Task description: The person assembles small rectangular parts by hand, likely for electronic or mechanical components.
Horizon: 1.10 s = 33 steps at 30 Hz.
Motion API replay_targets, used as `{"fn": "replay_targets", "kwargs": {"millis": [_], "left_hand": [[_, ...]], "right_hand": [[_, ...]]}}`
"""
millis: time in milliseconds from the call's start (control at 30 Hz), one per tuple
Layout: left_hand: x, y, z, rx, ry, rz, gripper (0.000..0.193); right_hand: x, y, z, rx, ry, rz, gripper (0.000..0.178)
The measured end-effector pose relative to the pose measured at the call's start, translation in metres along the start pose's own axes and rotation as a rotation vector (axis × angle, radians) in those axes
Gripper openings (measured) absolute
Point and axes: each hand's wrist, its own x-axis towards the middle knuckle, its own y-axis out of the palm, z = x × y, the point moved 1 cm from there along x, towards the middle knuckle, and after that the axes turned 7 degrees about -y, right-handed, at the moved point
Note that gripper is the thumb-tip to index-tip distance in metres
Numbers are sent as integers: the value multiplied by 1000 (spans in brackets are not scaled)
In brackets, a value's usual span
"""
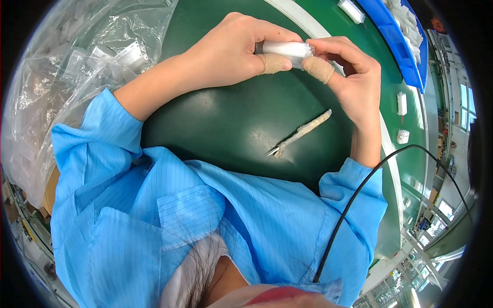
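Note:
A small white plastic part (pixel 286 49) with a see-through, ridged right end is held between both hands above the green work surface (pixel 231 123). My left hand (pixel 228 49) is closed round its left end, fingers behind and thumb in front. My right hand (pixel 354 64) pinches the right end between thumb and fingers. Both thumbs are wrapped in beige tape. What the curled right fingers cover is hidden. Below the hands lies a pointed metal tool (pixel 303 132) like tweezers, its handle wrapped in pale tape, touched by neither hand.
A transparent plastic bag (pixel 56 102) with several white parts fills the left side. On the right are a blue bin (pixel 393 38) of white pieces, a conveyor-like green strip (pixel 411 169) with a few white parts (pixel 401 103), and a black cable (pixel 354 197) crossing my right sleeve.

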Motion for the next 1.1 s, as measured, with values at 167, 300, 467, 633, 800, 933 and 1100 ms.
{"fn": "replay_targets", "kwargs": {"millis": [167, 300, 467, 633, 800, 933, 1100], "left_hand": [[3, 0, 9, -79, -40, 68, 32], [0, 6, 14, -137, 41, 40, 31], [-4, 12, 15, -353, -1, -14, 40], [7, 2, 15, -358, 358, -266, 37], [-5, 5, 3, -117, 374, -309, 57], [12, 7, 39, 130, 971, -385, 56], [-9, 13, 19, -223, 120, -49, 94]], "right_hand": [[0, 1, 0, -48, -79, 47, 25], [3, 5, 7, -227, -276, 67, 26], [-3, 9, 11, -129, -307, -71, 26], [-2, 26, -7, 1051, 378, -221, 73], [1, 52, 5, 972, 275, -193, 64], [-3, 53, -10, 1052, 336, -214, 48], [6, 39, -4, 367, 181, -192, 49]]}}
